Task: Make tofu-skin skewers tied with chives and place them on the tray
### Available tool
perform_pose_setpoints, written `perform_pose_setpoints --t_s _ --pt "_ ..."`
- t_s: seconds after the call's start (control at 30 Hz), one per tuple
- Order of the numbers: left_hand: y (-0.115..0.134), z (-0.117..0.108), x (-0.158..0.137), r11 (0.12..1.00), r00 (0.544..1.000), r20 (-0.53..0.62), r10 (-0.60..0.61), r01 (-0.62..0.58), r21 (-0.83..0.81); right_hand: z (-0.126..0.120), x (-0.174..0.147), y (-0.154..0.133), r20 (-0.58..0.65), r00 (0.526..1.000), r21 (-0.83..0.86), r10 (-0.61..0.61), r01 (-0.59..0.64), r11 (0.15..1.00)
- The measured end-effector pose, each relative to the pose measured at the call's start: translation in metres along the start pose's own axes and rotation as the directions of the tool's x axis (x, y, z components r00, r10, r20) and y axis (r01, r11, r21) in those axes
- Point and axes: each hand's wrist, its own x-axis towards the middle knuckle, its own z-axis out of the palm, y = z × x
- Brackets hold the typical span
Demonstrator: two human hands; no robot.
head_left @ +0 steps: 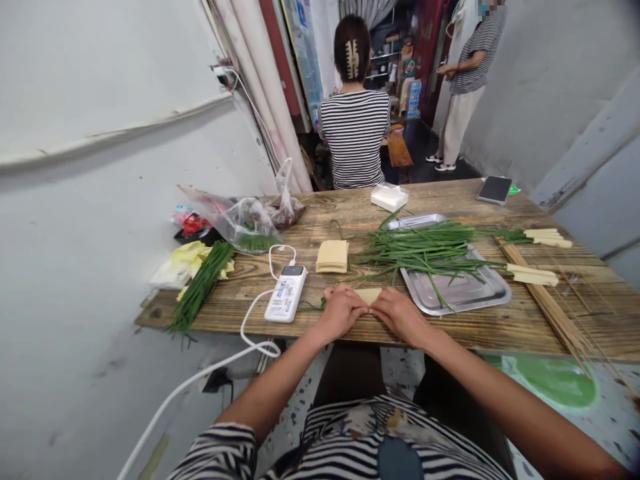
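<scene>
We see a wooden worktop [345, 208], with a metal tray [473, 293] on its right half and a heap of green stalks [425, 243] lying across the tray. Our left hand [343, 312] and right hand [401, 315] meet near the front edge, each grip nearly closed. A white power bank [286, 295] lies left of them; a pale stack [333, 257] sits just beyond. Smallest, 1 pale sheet [369, 295] is pinched between our 2 hands.

The wooden table [315, 219] carries stacked yellow sheets [332, 257], a metal tray [467, 301], a power bank [287, 293], thin sticks [545, 300] and a phone [495, 189]
</scene>
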Motion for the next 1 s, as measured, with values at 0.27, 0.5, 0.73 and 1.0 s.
perform_pose_setpoints --t_s 0.27,0.5,0.73,1.0 --pt "-0.003 0.005 -0.008 1.0 0.997 -0.075 0.005 -0.007 -0.022 0.0 0.01 0.019 0.091 0.995 0.185 -0.037 0.019 0.982" --pt "-0.008 0.015 -0.019 0.995 0.966 -0.241 0.098 -0.094 0.031 -0.004 0.011 0.019 0.092 0.996 0.21 -0.006 -0.014 0.978" --pt "-0.001 0.009 -0.023 0.951 0.966 -0.135 0.22 -0.181 0.251 -0.004 0.013 0.023 0.118 0.993 0.249 -0.008 -0.022 0.968" --pt "-0.009 0.011 -0.026 0.935 0.967 -0.096 0.238 -0.201 0.293 -0.007 0.016 0.023 0.138 0.99 0.218 -0.039 0.008 0.976"
